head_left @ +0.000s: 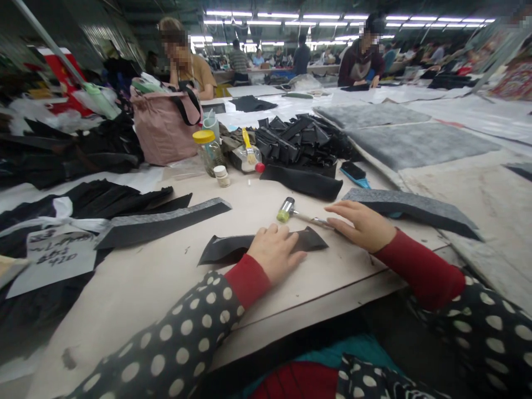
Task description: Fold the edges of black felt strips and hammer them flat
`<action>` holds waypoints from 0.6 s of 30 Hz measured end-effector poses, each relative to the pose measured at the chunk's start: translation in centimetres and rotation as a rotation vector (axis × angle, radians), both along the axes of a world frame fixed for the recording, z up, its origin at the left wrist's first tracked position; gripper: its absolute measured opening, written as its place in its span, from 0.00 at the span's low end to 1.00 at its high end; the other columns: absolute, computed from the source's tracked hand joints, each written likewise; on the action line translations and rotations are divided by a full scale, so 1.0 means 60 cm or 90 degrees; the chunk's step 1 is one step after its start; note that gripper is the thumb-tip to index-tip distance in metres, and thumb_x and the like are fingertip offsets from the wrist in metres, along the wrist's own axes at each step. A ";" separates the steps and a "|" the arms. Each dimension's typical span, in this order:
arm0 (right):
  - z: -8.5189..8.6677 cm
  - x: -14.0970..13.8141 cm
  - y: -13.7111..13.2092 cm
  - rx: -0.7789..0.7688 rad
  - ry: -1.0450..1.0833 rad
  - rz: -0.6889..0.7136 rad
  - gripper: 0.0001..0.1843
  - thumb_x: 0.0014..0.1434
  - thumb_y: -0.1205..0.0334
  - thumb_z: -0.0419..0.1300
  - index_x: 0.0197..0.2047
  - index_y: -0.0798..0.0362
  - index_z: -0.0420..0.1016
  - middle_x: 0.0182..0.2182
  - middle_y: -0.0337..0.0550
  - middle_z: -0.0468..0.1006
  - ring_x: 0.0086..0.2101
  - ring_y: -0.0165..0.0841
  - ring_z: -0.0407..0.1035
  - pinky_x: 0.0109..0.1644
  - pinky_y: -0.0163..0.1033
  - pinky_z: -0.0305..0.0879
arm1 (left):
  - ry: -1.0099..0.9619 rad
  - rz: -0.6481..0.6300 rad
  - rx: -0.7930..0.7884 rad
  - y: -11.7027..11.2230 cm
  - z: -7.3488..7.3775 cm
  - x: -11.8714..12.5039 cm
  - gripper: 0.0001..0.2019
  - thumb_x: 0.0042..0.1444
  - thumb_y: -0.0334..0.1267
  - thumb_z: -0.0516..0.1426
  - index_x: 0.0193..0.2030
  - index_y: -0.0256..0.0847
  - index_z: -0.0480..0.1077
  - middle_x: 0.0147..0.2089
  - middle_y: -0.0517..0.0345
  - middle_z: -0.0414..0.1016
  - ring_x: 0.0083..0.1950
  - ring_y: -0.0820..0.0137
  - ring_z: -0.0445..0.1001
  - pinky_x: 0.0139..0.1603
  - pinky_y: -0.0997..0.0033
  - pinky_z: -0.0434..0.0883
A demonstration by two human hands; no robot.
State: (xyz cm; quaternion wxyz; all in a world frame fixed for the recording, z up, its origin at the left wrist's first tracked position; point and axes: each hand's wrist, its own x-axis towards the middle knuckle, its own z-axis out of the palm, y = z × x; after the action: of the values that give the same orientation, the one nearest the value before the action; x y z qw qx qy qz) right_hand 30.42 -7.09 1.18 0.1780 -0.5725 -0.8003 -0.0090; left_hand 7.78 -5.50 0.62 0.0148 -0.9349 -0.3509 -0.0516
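I see the left hand (pixel 275 254), fingers spread, on a black leathery strip (pixel 228 248). From it, a silver-headed mallet (pixel 286 209) lies at one o'clock, the right hand (pixel 364 224), fingers parted, by its handle.

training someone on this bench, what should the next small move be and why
Probably close the right grip around the slim handle of the silver-headed mallet with a yellow-green face: that grip looks loosely open at the handle's end, while the left grip rests on a long black strip of leather-like material, where it could steady the piece.
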 end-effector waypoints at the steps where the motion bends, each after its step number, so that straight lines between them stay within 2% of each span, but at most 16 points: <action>1: -0.005 0.010 0.000 -0.021 -0.041 -0.018 0.21 0.58 0.54 0.48 0.46 0.59 0.70 0.40 0.52 0.71 0.40 0.37 0.65 0.46 0.42 0.60 | -0.004 0.000 0.002 0.001 -0.001 0.001 0.21 0.57 0.52 0.43 0.49 0.43 0.63 0.42 0.53 0.65 0.44 0.62 0.61 0.42 0.60 0.59; 3: -0.016 0.021 -0.002 -0.072 -0.096 -0.019 0.20 0.57 0.55 0.48 0.46 0.57 0.70 0.35 0.50 0.71 0.36 0.36 0.66 0.41 0.41 0.61 | -0.018 -0.003 -0.001 0.002 -0.004 0.002 0.20 0.58 0.50 0.43 0.49 0.42 0.63 0.43 0.53 0.65 0.46 0.62 0.61 0.45 0.60 0.59; 5: -0.022 0.026 -0.003 -0.110 -0.097 0.014 0.17 0.57 0.57 0.48 0.45 0.55 0.70 0.32 0.47 0.70 0.33 0.34 0.66 0.38 0.38 0.61 | -0.036 -0.012 -0.016 0.003 -0.007 0.003 0.18 0.58 0.48 0.43 0.49 0.42 0.63 0.44 0.54 0.64 0.47 0.63 0.60 0.46 0.61 0.59; 8: -0.016 0.031 -0.005 -0.091 -0.094 0.042 0.15 0.56 0.59 0.48 0.39 0.56 0.71 0.32 0.48 0.69 0.33 0.34 0.65 0.37 0.37 0.61 | -0.047 -0.021 -0.039 0.004 -0.011 0.003 0.18 0.59 0.46 0.43 0.49 0.40 0.62 0.43 0.54 0.65 0.46 0.64 0.60 0.45 0.63 0.60; 11: -0.007 0.044 -0.020 -0.039 -0.116 -0.002 0.13 0.53 0.60 0.49 0.36 0.57 0.69 0.33 0.49 0.70 0.33 0.35 0.65 0.38 0.39 0.61 | -0.044 -0.014 -0.046 0.004 -0.011 0.002 0.17 0.59 0.46 0.43 0.49 0.40 0.63 0.41 0.54 0.65 0.44 0.64 0.61 0.43 0.63 0.61; 13: -0.007 0.056 -0.040 -0.067 -0.133 -0.043 0.12 0.53 0.60 0.49 0.36 0.56 0.68 0.30 0.48 0.71 0.30 0.35 0.67 0.34 0.39 0.62 | -0.041 -0.008 -0.045 0.004 -0.009 0.002 0.17 0.59 0.46 0.43 0.49 0.41 0.63 0.41 0.54 0.65 0.43 0.64 0.61 0.41 0.62 0.62; 15: -0.010 0.066 -0.061 -0.123 -0.144 -0.061 0.15 0.55 0.58 0.47 0.40 0.55 0.68 0.29 0.47 0.74 0.27 0.35 0.68 0.31 0.39 0.63 | -0.036 -0.007 -0.041 0.004 -0.007 0.003 0.17 0.59 0.45 0.43 0.48 0.42 0.63 0.40 0.55 0.65 0.43 0.64 0.62 0.40 0.62 0.63; 18: -0.006 0.070 -0.081 -0.179 -0.106 -0.046 0.20 0.59 0.54 0.43 0.49 0.54 0.65 0.38 0.47 0.75 0.34 0.37 0.71 0.36 0.40 0.66 | -0.028 -0.012 -0.032 0.005 -0.006 0.004 0.16 0.59 0.44 0.44 0.47 0.42 0.64 0.40 0.55 0.66 0.42 0.63 0.62 0.39 0.62 0.64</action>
State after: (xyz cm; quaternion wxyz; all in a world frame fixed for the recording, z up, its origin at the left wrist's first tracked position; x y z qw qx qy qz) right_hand 34.61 -11.96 0.83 0.0289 -0.6177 -0.7843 0.0493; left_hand 8.02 -5.23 0.28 -0.0167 -0.9367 -0.3438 -0.0633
